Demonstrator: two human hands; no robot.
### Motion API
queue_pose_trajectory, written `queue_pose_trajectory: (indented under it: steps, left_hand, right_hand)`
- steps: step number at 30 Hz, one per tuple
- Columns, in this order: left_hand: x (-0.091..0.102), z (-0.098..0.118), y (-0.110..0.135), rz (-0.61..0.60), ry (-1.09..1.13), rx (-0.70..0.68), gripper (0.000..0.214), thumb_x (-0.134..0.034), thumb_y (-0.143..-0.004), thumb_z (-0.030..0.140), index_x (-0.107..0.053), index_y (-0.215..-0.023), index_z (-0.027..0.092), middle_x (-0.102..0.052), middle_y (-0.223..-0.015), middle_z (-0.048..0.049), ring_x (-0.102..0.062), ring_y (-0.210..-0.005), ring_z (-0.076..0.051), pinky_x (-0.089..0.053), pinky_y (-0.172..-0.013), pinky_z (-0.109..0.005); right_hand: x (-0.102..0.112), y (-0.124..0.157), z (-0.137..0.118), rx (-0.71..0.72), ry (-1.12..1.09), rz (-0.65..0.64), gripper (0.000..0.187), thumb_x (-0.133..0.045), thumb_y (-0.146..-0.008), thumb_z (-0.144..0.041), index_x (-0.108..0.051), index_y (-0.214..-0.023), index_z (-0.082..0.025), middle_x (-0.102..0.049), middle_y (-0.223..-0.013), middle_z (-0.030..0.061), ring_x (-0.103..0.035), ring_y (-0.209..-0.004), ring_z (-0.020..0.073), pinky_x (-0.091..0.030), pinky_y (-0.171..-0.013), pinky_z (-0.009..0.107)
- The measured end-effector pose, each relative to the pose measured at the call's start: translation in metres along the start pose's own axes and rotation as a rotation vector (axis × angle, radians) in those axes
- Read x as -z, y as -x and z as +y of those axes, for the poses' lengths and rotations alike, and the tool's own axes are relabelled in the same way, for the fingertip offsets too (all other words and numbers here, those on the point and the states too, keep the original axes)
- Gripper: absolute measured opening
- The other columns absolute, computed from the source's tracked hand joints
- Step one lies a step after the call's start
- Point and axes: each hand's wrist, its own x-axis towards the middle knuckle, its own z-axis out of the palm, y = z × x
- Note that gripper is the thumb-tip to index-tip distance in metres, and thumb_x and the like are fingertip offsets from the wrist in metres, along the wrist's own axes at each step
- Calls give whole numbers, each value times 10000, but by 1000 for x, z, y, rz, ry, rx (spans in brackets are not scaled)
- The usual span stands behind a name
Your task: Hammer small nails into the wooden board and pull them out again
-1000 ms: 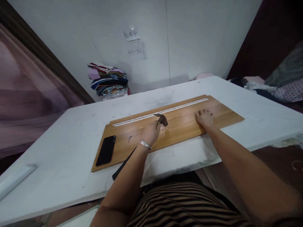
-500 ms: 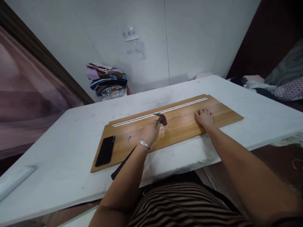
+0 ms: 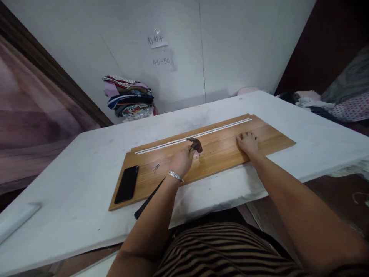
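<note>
My left hand (image 3: 182, 161), with a silver bracelet at the wrist, is wrapped round a claw hammer (image 3: 196, 144) close to its head. The black end of the handle sticks out below my forearm. Beneath it lies a wood-grain board (image 3: 225, 148), with a short row of small dark dots right of the hammer head; nails or holes, I cannot tell. My right hand (image 3: 248, 142) rests on the board's right part, fingers apart and holding nothing. A few nails (image 3: 156, 167) lie loose to the left of my left hand.
A black phone (image 3: 127, 184) lies on the board's left end. A white ruler-like strip (image 3: 219, 131) runs along the back of the board. The board lies on a white-covered table (image 3: 83, 169). Folded cloths (image 3: 131, 96) are stacked by the wall, and a white roll (image 3: 20, 221) lies at left.
The view has shifted very slightly. Both hands and the hammer keep their places over the board.
</note>
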Motion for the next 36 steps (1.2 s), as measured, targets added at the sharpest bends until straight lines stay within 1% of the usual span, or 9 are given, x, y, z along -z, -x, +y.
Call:
queue_pose_trajectory:
  steps: [6,13,17,22,28,36]
  left_hand:
    - [-4,0,2,-36,2,14,344,-444,-1047,322,-691,-1238,178,-774,-1120,-143,-722,-1040,-277,-499,-841,-327]
    - [-3,-2,0,-10,14,1,342,-428,-1052,337,-686,-1199,166,-773,-1096,-146,-722,-1013,-273,-501,-830,-328]
    - [-4,-1,1,-33,-4,11,332,-432,-1051,324,-682,-1204,167,-771,-1107,-143,-719,-1026,-265,-498,-841,-323]
    - [-6,-1,1,-43,7,3,340,-429,-1051,331,-690,-1194,166,-773,-1111,-144,-720,-1035,-272,-500,-841,-328]
    - [-3,-2,1,-12,12,16,354,-422,-1053,357,-685,-1210,180,-774,-1101,-141,-724,-1014,-267,-503,-831,-322]
    - [-5,2,4,-47,12,7,341,-439,-1051,327,-696,-1204,163,-771,-1129,-157,-722,-1039,-275,-500,-861,-335]
  right_hand:
    - [-1,-2,1,-1,-8,-7,564,-273,-1031,-397,-656,-1312,-94,-572,-1441,244,-467,-1322,352,-334,-1072,513]
    - [-4,-4,3,6,-20,-8,563,-268,-1033,-398,-667,-1293,-99,-569,-1440,245,-454,-1324,358,-323,-1068,522]
    - [-4,-4,3,7,-16,-5,545,-288,-1027,-391,-665,-1297,-104,-579,-1428,242,-457,-1311,357,-318,-1068,523]
    - [-2,-3,3,3,-6,-12,557,-273,-1031,-387,-662,-1300,-93,-575,-1431,240,-453,-1322,353,-319,-1076,509]
    - [1,-1,1,1,-14,-3,562,-266,-1029,-390,-662,-1297,-93,-582,-1418,242,-466,-1298,348,-322,-1068,511]
    - [1,-1,1,-1,0,-7,566,-271,-1032,-395,-659,-1308,-90,-575,-1433,241,-461,-1319,348,-323,-1072,502]
